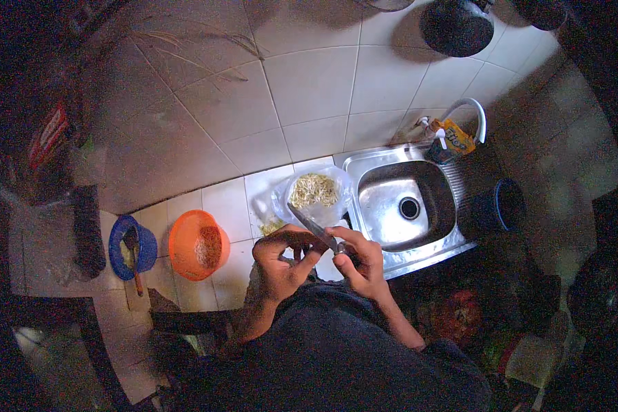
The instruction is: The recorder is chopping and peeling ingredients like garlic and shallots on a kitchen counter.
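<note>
A kitchen knife (311,225) is in my right hand (363,262), gripped near the handle, its blade slanting up and to the left. My left hand (286,265) is curled close under the blade, thumb and fingers drawn together. Whether it pinches the blade or some small item is hidden by the fingers. Just beyond the knife tip, a clear plastic bag (342,180) lies spread on the tiled counter (232,201) with bean sprouts (314,189) in it. A few pale scraps (270,226) lie on the tiles beside my left hand.
A stainless steel sink (391,216) adjoins the counter on the right, with a white tap (476,110) and a yellow pouch (453,136) behind it. An orange plastic basin (177,247) and a blue bowl (117,257) stand on the left. Dark pans (458,28) hang above.
</note>
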A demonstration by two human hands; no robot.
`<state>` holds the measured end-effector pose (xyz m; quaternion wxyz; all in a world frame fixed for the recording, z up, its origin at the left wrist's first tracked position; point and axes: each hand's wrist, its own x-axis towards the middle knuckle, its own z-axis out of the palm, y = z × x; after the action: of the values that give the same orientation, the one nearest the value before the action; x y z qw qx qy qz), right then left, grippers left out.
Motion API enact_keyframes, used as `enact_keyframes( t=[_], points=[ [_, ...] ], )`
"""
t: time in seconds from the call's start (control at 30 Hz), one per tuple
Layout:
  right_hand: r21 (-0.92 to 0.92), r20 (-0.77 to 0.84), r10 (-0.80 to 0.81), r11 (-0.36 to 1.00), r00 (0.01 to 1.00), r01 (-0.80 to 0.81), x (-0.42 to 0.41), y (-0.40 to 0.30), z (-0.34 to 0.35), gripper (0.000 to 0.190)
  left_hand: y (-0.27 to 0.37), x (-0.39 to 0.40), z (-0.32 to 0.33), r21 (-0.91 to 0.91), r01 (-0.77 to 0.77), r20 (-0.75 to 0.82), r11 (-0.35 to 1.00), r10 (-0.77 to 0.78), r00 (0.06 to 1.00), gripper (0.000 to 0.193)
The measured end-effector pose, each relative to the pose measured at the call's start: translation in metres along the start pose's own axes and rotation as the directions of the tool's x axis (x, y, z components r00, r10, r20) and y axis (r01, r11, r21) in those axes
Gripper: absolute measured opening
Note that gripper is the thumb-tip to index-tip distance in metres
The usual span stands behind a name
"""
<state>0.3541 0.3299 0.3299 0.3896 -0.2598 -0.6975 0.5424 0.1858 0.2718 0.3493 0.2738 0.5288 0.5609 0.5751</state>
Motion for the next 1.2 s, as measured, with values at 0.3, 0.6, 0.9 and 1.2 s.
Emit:
enact_keyframes(
  t=[0.3, 0.6, 0.9, 1.2],
  points=[
    [-0.11, -0.119, -0.003, 0.994, 0.993, -0.011, 0.003, 0.009, 0.009, 0.035, 0.001, -0.015, -0.005, 0.057, 0.056, -0.056, 0.997, -0.053, 0.997, 0.013],
    [-0.6, 0.073, 0.207, 0.79, 0.976, -0.123, 0.014, 0.026, 0.044, 0.034, -0.005, -0.055, -0.041, 0.115, -0.003, -0.18, 0.993, 0.024, 0.983, 0.013],
    [-0.555, 0.052, 0.17, 0.824, 0.984, -0.113, 0.002, 0.032, 0.105, 0.047, -0.007, -0.105, -0.101, -0.047, 0.236, -0.209, 0.971, -0.241, 0.948, 0.016],
    [-0.056, 0.034, 0.44, 0.897, 0.897, -0.438, -0.029, 0.0, 0.15, 0.029, -0.016, -0.119, -0.142, -0.171, 0.27, -0.14, 0.948, -0.294, 0.945, 0.012]
  ],
)
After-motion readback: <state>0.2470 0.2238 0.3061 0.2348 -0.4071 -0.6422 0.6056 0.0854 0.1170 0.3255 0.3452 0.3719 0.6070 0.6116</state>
